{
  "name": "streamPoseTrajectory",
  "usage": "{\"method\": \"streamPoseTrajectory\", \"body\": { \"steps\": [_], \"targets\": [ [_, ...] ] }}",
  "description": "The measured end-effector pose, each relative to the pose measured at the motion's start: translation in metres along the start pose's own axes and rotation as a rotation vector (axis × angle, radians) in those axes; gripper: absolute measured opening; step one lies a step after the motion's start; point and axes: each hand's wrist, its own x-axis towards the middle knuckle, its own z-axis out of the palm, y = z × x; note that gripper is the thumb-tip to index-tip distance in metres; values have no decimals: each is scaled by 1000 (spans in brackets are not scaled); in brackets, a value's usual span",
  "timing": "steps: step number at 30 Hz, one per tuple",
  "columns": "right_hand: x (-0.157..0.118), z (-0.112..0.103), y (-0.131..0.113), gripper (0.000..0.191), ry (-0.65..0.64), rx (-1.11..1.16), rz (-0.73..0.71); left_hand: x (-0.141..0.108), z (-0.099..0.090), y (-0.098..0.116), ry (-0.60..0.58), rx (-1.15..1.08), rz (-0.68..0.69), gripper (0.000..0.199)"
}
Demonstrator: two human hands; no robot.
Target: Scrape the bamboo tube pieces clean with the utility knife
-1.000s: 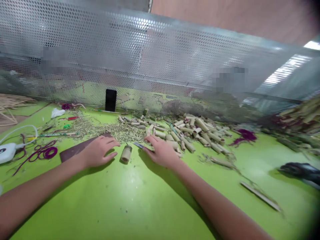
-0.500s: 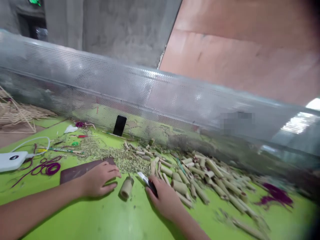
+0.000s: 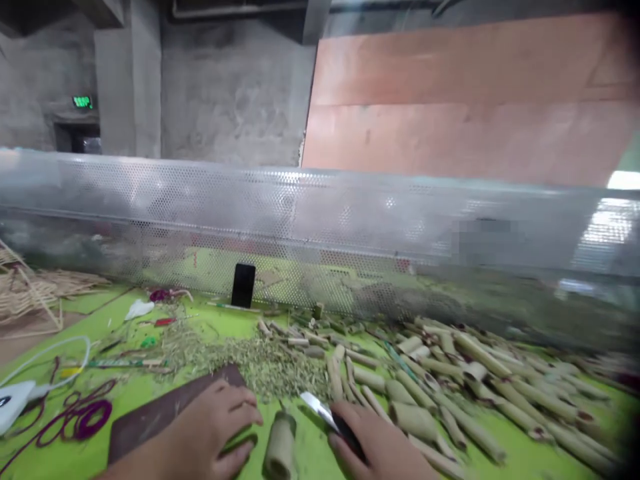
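Low in the head view, my left hand (image 3: 215, 430) rests over a dark brown board (image 3: 165, 413), fingers loosely bent and apart, holding nothing. My right hand (image 3: 380, 443) is closed around the black handle of a knife (image 3: 320, 410), its pale blade pointing up and left. Between my hands, touched by neither, a short hollow bamboo piece (image 3: 281, 445) lies on the green table (image 3: 305, 460), with a thin stub at its far end. Bamboo shavings (image 3: 285, 370) are spread just beyond the blade.
Many cut bamboo tubes (image 3: 470, 393) are piled on the right. A black phone (image 3: 243, 285) leans against a perforated metal screen (image 3: 320, 227). At left lie purple cord (image 3: 93, 419), a white device with a cable (image 3: 15, 403) and a frame of thin sticks (image 3: 30, 293).
My view has tilted up and levelled, so the table and both hands sit lower in the picture. The knife stays in my right hand; the bamboo piece still lies between my hands.
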Motion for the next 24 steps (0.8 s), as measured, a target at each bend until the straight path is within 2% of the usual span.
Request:
{"method": "streamPoseTrajectory", "body": {
  "steps": [2, 5, 10, 14, 24],
  "targets": [
    [-1, -5, -7, 27, -69, -12, -5, -5, -2, 18, 109, -7, -118, 34],
    [2, -9, -12, 29, -133, 15, 5, -9, -6, 31, 71, -4, -127, 30],
    [3, -10, -13, 26, -157, -42, 1, -11, -12, 25, 34, 50, -46, 29],
    [5, -11, -14, 33, -162, -65, -20, -12, -16, 22, 35, 57, -36, 31],
    [5, -11, -15, 40, -174, -54, -55, -14, -14, 26, 41, 9, -145, 38]
  ]
}}
